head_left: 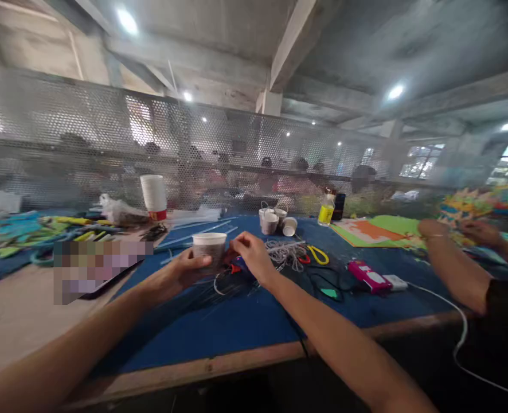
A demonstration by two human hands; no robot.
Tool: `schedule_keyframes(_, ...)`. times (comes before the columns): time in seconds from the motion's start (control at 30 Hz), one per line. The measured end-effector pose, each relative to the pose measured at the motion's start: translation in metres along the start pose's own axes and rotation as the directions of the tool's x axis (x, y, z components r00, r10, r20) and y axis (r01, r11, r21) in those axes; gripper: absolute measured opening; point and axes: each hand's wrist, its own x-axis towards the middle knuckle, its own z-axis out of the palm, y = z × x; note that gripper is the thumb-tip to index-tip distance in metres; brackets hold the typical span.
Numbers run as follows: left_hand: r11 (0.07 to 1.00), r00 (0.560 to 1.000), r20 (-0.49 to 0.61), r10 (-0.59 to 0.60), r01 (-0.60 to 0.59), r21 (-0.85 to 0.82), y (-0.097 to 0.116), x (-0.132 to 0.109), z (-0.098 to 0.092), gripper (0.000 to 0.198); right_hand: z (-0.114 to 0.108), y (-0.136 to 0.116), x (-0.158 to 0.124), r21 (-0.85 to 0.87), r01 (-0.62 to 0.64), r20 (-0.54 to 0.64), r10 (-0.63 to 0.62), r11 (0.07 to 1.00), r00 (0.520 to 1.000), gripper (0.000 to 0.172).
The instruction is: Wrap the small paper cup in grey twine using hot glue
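Observation:
A white paper cup (210,246) is upright in my left hand (183,268), whose thumb and fingers wrap round its side above the blue mat. At the cup's right side, my right hand (250,257) is closed in a pinch; what it holds, if anything, is too small to make out. A pale cord (218,285) curves below the cup. Under and beside my right hand lies a dark blue tool with a red part (235,268), mostly covered. To its right are a bundle of grey string (294,256) and yellow-handled scissors (318,254).
Several small paper cups (270,222) stand behind my hands, one tipped over. A cup stack (153,195) stands back left, near a blurred phone-like item (108,264). A yellow-labelled bottle (325,211) and pink box (368,276) sit right. Another person's arm (456,264) reaches in.

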Motion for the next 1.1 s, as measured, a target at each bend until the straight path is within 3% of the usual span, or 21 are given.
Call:
schedule_keyframes(0.43,0.999,1.0,0.008,0.004,-0.004,-0.041,-0.0028,0.0032,-0.007,0.043,0.0009,-0.0004,0.0,0.03,-0.047,0.008,0.047,0.998,0.999,0.016)
schedule_keyframes(1.1,0.999,0.999,-0.038,0.001,-0.002,-0.035,-0.0015,0.0022,-0.0034,0.044,0.0003,-0.0022,0.0006,-0.045,-0.035,-0.017,0.034,0.998,0.999,0.013)
